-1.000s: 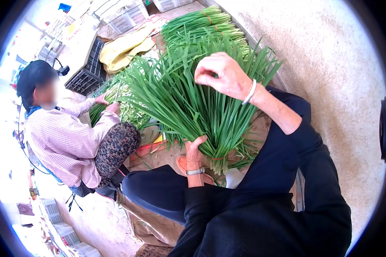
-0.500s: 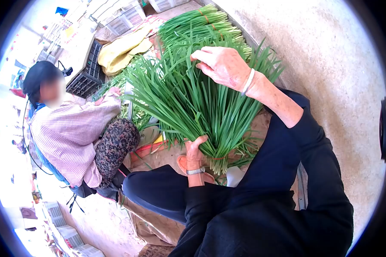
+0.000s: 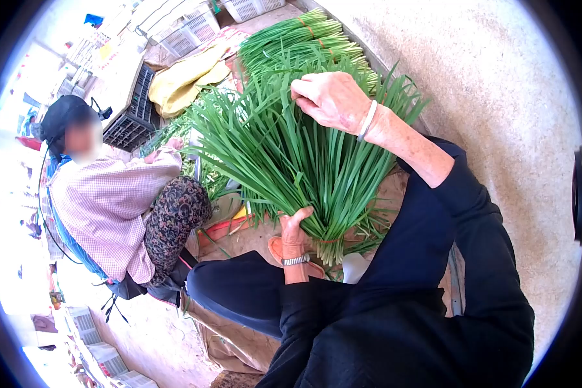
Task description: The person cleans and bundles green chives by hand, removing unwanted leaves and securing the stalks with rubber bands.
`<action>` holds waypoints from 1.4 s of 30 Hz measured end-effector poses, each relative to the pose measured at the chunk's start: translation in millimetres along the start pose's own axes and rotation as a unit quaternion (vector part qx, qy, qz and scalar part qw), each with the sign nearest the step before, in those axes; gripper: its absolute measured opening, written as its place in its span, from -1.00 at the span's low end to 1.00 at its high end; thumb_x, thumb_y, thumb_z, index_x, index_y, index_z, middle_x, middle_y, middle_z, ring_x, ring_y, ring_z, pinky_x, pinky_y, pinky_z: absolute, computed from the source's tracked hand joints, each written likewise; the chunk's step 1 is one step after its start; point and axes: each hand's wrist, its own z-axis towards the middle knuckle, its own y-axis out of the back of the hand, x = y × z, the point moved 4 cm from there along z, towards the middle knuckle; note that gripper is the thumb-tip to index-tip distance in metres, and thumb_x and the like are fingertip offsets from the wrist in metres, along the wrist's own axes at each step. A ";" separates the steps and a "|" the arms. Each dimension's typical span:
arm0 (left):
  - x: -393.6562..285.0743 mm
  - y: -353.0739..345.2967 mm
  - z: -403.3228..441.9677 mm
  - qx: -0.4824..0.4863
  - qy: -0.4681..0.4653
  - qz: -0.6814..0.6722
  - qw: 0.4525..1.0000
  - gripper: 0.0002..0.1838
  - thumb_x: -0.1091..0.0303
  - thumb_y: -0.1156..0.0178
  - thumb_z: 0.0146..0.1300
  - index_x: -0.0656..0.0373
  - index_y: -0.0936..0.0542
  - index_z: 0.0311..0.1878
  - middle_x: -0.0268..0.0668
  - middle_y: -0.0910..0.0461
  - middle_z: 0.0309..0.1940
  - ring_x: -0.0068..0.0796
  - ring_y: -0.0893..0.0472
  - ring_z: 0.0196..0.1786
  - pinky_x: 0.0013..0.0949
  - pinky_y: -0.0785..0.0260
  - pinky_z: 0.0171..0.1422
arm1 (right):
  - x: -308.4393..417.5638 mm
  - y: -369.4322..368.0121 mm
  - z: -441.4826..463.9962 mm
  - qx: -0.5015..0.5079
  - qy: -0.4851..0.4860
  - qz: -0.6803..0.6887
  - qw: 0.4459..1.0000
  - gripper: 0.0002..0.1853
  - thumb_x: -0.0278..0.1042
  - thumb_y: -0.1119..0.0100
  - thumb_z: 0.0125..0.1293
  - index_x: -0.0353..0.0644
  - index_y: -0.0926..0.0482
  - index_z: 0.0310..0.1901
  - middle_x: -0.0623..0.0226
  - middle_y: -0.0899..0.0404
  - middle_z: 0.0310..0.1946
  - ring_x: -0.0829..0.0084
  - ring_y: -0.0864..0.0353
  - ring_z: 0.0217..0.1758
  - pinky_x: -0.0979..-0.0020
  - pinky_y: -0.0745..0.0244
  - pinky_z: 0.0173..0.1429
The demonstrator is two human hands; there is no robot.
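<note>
A large bunch of long green leaves fans out in front of me, tied near its pale stem ends with a thin red band. My left hand, with a metal watch at the wrist, grips the lower left of the bunch, thumb on top. Over the upper leaves, my right hand, with a white bangle, has its fingers curled and pressed together. What its fingertips hold, if anything, is hidden.
Banded green bundles lie beyond the bunch. At the left a person crouches by loose greens. Farther back are a yellow cloth, a black crate and white crates. A wall runs along the right.
My right hand has moved up slightly from its place a second ago, turned, and closed its fingers. The person at the left has drawn their hands back. My left hand keeps its grip.
</note>
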 end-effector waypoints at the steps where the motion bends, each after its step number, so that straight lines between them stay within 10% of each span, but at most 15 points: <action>1: 0.1 -0.3 0.6 0.001 0.000 0.000 1.000 -0.61 0.61 -0.22 -0.18 0.33 -0.54 -0.15 -0.26 -0.59 -0.29 -0.38 -0.58 -0.30 -0.34 -0.49 -0.12 | -0.9 1.6 0.1 -0.027 -0.007 0.022 0.999 -0.92 -0.38 -0.12 0.12 -0.17 -0.49 -0.42 0.24 -0.52 -0.56 0.21 -0.58 -0.46 0.24 -0.48 -0.36; 10: -4.1 2.8 -4.1 -0.001 0.009 0.037 0.999 -0.63 0.51 -0.19 -0.10 0.31 -0.54 -0.12 -0.29 -0.58 -0.25 -0.42 -0.57 -0.25 -0.38 -0.46 -0.05 | -59.4 37.2 3.7 -0.060 -0.291 0.270 0.916 -0.81 -0.19 -0.13 0.20 -0.10 -0.63 -0.38 0.38 -0.62 -0.55 0.61 -0.59 -0.52 0.45 -0.53 -0.34; 13: -1.0 5.4 -2.5 -0.042 0.017 0.018 0.999 -0.62 0.57 -0.27 -0.17 0.31 -0.56 -0.16 -0.29 -0.61 -0.30 -0.44 -0.59 -0.34 -0.40 -0.48 -0.16 | -85.8 65.9 13.0 0.092 -0.212 -0.055 0.971 -0.76 -0.10 -0.06 0.26 -0.03 -0.65 -0.32 0.42 -0.62 -0.50 0.44 -0.61 -0.47 0.36 -0.53 -0.20; 16: -3.4 1.1 -3.0 -0.040 -0.004 0.036 0.999 -0.64 0.57 -0.28 -0.17 0.31 -0.58 -0.17 -0.28 -0.61 -0.31 -0.44 -0.59 -0.33 -0.40 -0.48 -0.16 | -70.9 65.4 5.7 -0.023 -0.125 -0.192 0.973 -0.79 -0.12 -0.07 0.26 0.01 -0.65 -0.32 0.43 -0.61 -0.45 0.40 -0.60 -0.41 0.33 -0.53 -0.20; 27: -1.3 2.2 -4.1 0.004 -0.001 0.093 0.996 -0.70 0.55 -0.29 -0.17 0.31 -0.62 -0.24 -0.29 -0.64 -0.34 -0.48 -0.59 -0.33 -0.40 -0.47 -0.14 | 14.7 -1.1 13.2 0.035 0.098 -0.134 0.985 -0.86 -0.14 -0.27 0.07 0.06 -0.59 -0.37 0.48 -0.51 -0.42 0.46 -0.51 -0.20 0.33 -0.29 0.07; 42: -13.4 -0.9 -8.9 0.011 0.004 0.068 0.998 -0.64 0.56 -0.30 -0.16 0.32 -0.59 -0.18 -0.27 -0.63 -0.30 -0.45 -0.59 -0.33 -0.38 -0.47 -0.14 | -30.7 -3.7 33.6 -0.064 -0.009 -0.092 0.994 -0.91 -0.27 -0.15 0.13 0.00 -0.59 -0.47 0.44 -0.52 -0.56 0.35 -0.54 -0.44 0.28 -0.42 -0.19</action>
